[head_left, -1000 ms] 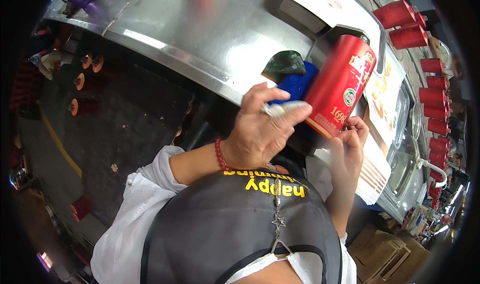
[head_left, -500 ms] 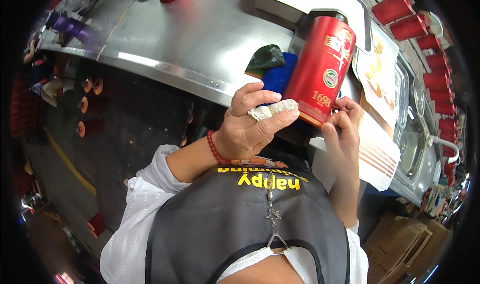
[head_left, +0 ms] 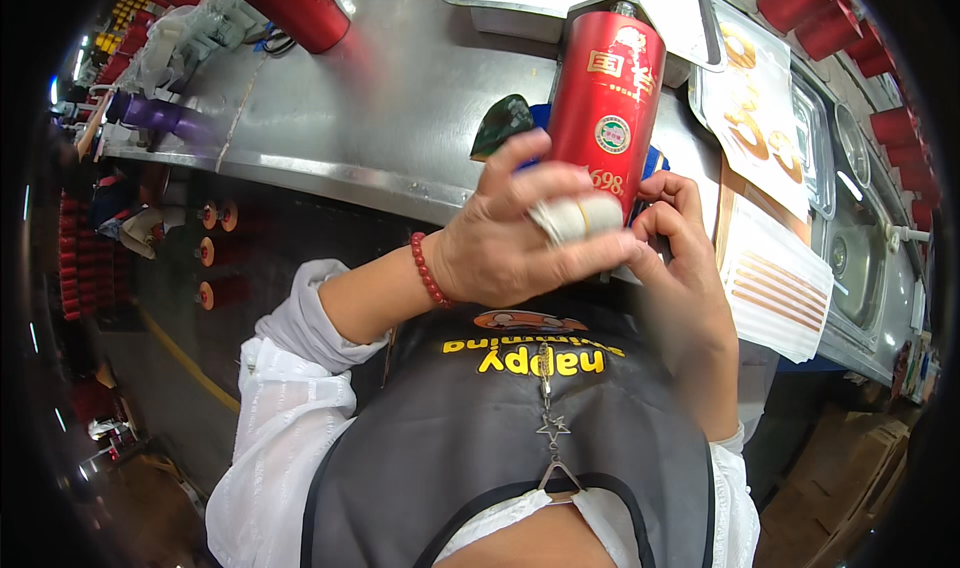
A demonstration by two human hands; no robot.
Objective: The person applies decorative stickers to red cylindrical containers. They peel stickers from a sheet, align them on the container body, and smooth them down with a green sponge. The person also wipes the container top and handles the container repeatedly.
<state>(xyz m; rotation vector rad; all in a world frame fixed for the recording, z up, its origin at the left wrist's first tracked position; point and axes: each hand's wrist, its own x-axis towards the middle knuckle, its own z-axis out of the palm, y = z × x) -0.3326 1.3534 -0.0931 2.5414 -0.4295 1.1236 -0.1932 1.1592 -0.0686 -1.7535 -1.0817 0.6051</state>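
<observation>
A red bottle [head_left: 607, 93] with gold lettering and a round green-and-white emblem leans away from me over a blue support [head_left: 540, 118], its base toward me. My left hand [head_left: 510, 233] lies across the lower left of the bottle, fingers apart and partly blurred. One of its fingers is wrapped in white cloth [head_left: 578, 218] tied with a thin band. At the lower right corner of the bottle, my right hand [head_left: 680, 243] has its fingers curled and pinched together. Anything between them is hidden. The left thumb tip reaches the right thumb.
Another red bottle [head_left: 297, 8] stands at the far left of the steel table [head_left: 400, 98]. A dark green piece [head_left: 503, 126] lies beside the support. Right are printed sheets [head_left: 755, 118], a striped paper stack [head_left: 775, 278] and a sink [head_left: 855, 268]. Cardboard [head_left: 840, 478] lies below right.
My left hand has moved right across the bottle's base, its thumb now meeting my right thumb. The view has shifted, showing more of the far left bottle.
</observation>
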